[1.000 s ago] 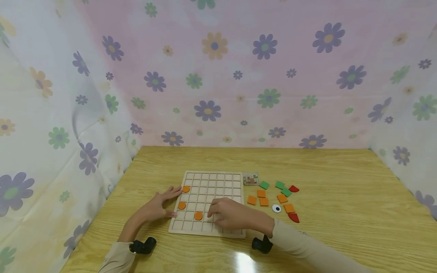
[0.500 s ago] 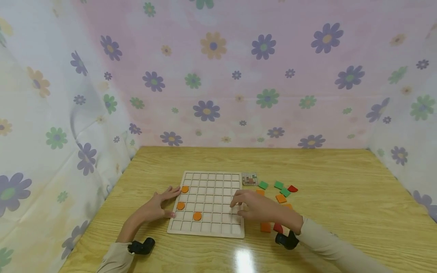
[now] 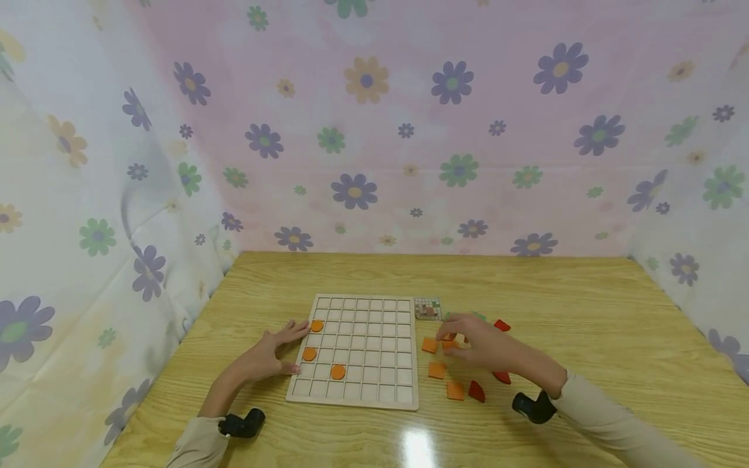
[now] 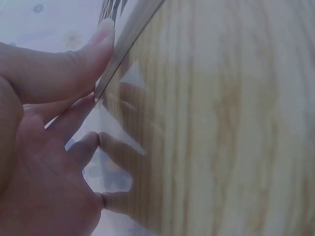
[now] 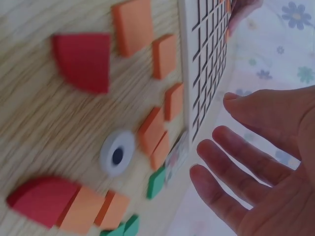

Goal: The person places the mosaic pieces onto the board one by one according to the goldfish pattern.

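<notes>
My left hand (image 3: 263, 359) rests at the left edge of a wooden grid board (image 3: 351, 401); in the left wrist view its thumb (image 4: 98, 46) touches the rim. Orange discs sit in cells on the board's left side, one at the upper left (image 3: 316, 325), one below it (image 3: 309, 353) and one further right (image 3: 337, 372). Right of the board, my right hand (image 3: 482, 341) hovers over loose pieces with its fingers apart and nothing between them. Below it lie orange squares (image 3: 437, 370), a red quarter-round piece (image 3: 476, 391), a white eye disc (image 5: 125, 145) and green pieces (image 5: 156, 182).
A small patterned card (image 3: 428, 309) lies at the board's upper right corner. Another red quarter-round piece (image 3: 501, 325) lies behind the right hand. Floral cloth (image 3: 409, 195) hangs behind the wooden table (image 3: 585, 312) and along its sides.
My right hand has moved right, off the board and over the loose pieces, uncovering orange squares and a red piece near the front. The left hand stays at the board's edge.
</notes>
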`<act>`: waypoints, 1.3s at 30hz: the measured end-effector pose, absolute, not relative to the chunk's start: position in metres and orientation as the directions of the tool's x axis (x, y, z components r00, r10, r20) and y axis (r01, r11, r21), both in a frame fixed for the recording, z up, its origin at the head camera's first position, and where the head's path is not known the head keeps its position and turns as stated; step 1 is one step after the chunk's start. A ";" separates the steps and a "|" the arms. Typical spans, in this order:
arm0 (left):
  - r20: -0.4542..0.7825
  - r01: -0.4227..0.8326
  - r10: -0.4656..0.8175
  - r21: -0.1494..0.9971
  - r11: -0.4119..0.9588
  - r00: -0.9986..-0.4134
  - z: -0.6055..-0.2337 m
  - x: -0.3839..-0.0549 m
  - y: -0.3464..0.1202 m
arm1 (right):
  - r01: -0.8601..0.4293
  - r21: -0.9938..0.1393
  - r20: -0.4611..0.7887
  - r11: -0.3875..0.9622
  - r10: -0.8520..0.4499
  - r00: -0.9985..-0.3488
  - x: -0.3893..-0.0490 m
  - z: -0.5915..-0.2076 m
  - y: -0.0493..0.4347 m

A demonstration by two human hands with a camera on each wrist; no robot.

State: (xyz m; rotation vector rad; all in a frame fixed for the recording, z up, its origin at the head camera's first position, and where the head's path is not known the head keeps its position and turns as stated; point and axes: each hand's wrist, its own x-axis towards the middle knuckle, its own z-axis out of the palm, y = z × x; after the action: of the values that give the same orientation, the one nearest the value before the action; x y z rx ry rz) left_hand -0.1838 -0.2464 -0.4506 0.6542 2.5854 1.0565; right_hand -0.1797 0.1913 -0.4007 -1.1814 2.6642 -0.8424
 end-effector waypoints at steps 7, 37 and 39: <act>-0.078 0.300 0.501 0.719 0.627 -0.862 -0.452 -0.184 -0.247 | -0.641 -0.488 0.138 0.592 -0.673 -0.727 -0.190 -0.406 0.219; -0.061 0.323 0.524 0.726 0.608 -0.850 -0.450 -0.184 -0.247 | -0.583 -0.463 0.166 0.668 -0.580 -0.797 -0.228 -0.438 0.287; -0.061 0.324 0.524 0.723 0.610 -0.850 -0.451 -0.184 -0.248 | -0.578 -0.472 0.166 0.665 -0.577 -0.800 -0.228 -0.439 0.289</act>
State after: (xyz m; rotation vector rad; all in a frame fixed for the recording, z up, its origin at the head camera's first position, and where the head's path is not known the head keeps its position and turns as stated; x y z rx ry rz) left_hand -0.1841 -0.2477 -0.4514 0.6925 2.5707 1.0758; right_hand -0.2276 0.2893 -0.4392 -0.9949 2.8690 -0.8153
